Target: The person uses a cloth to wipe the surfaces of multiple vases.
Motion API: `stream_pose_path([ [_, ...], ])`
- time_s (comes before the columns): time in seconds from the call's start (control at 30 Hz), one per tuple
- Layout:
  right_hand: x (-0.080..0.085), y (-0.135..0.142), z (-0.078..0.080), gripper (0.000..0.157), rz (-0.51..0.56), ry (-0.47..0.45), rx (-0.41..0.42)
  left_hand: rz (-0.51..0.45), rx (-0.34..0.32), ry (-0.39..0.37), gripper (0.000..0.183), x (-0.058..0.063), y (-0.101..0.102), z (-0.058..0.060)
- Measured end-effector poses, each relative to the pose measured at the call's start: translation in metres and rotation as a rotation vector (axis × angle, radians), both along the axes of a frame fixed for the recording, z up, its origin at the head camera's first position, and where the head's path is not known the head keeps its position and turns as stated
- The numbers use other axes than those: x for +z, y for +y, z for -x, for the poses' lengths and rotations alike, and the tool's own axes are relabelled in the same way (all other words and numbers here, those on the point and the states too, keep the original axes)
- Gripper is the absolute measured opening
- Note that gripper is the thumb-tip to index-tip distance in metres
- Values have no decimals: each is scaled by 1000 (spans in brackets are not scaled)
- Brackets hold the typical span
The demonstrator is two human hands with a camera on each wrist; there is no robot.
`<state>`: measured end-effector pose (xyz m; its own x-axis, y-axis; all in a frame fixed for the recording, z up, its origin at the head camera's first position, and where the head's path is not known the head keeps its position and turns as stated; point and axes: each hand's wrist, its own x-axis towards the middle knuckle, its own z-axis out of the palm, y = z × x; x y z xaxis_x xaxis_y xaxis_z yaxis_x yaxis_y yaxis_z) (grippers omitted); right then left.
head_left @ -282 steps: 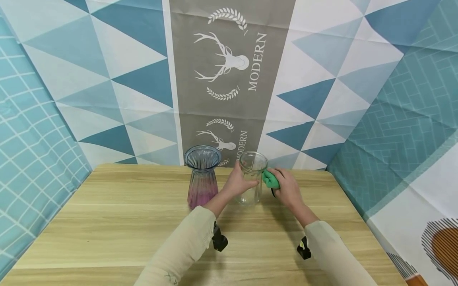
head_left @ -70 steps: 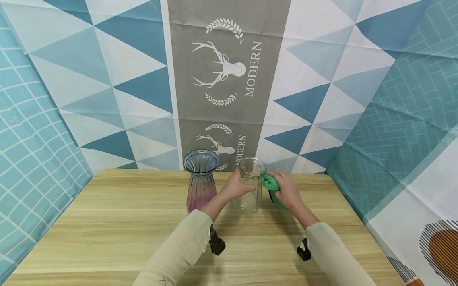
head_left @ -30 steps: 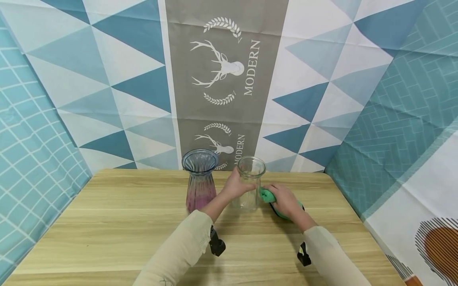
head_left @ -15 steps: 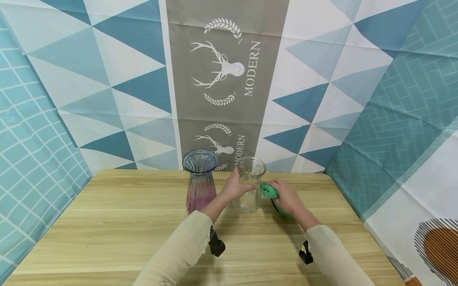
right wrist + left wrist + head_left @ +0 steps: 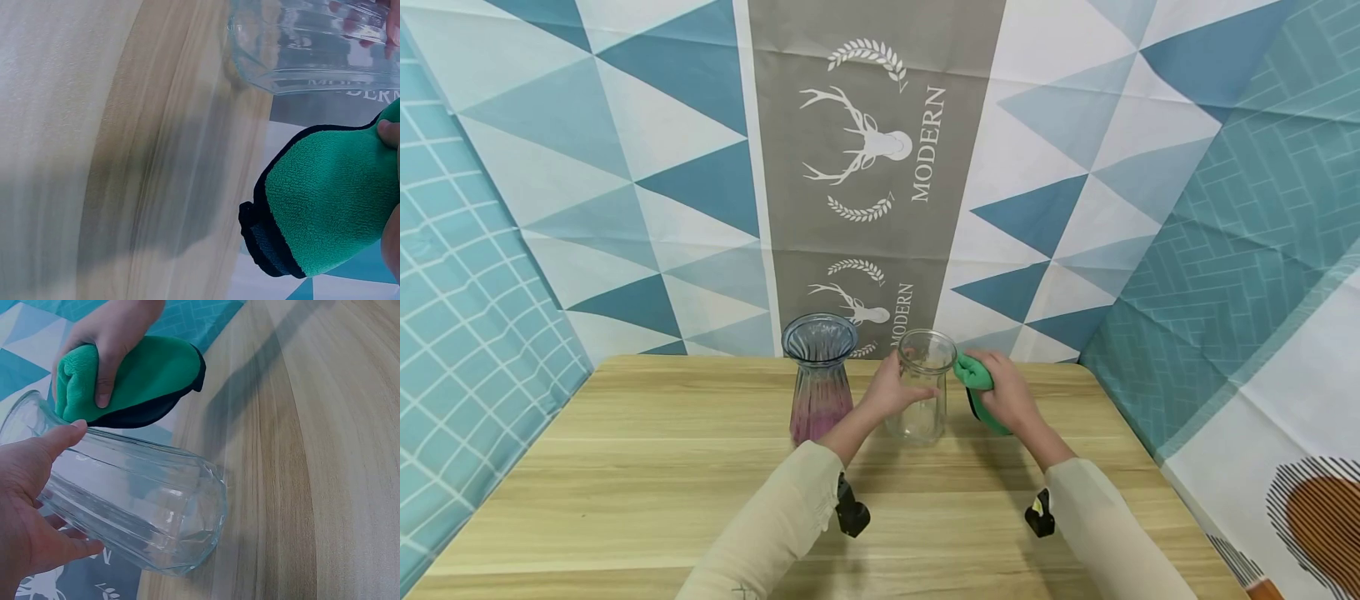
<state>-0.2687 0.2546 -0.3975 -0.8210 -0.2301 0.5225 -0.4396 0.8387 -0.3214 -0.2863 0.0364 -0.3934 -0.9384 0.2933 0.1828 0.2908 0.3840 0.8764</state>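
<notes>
Near the back of the table stands a clear ribbed glass vase [image 5: 921, 423]. My left hand [image 5: 886, 393] grips it just below the rim, thumb on the near side. In the left wrist view the thumb and spread fingers bracket the glass [image 5: 156, 506]. My right hand [image 5: 1011, 398] holds a bunched green cloth [image 5: 976, 375] with black edging, its folded end right at the vase's rim on the right. The cloth [image 5: 325, 194] hangs down below the fingers in the right wrist view, where most of that hand is out of frame.
A blue-to-pink fluted glass vase [image 5: 822, 387] stands just left of the clear one. Both are on a wood-grain table [image 5: 647, 467], with a patterned fabric backdrop [image 5: 880, 225] rising behind its far edge. Black wrist cameras [image 5: 852, 508] hang beneath the sleeves.
The right hand has lifted the green cloth from lower beside the clear vase up to its rim. The left hand and both vases stay in place.
</notes>
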Motion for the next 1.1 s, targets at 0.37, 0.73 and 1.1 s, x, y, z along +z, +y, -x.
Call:
stream_pose_path([
  [0.37, 3, -7, 0, 48, 8, 37, -5, 9, -30, 8, 81, 2, -1, 1],
  [0.73, -2, -11, 0, 48, -9, 39, -1, -10, -60, 19, 83, 0, -1, 2],
  [1.1, -14, -10, 1, 48, -80, -8, -12, 7, -39, 1, 82, 1, 0, 3],
])
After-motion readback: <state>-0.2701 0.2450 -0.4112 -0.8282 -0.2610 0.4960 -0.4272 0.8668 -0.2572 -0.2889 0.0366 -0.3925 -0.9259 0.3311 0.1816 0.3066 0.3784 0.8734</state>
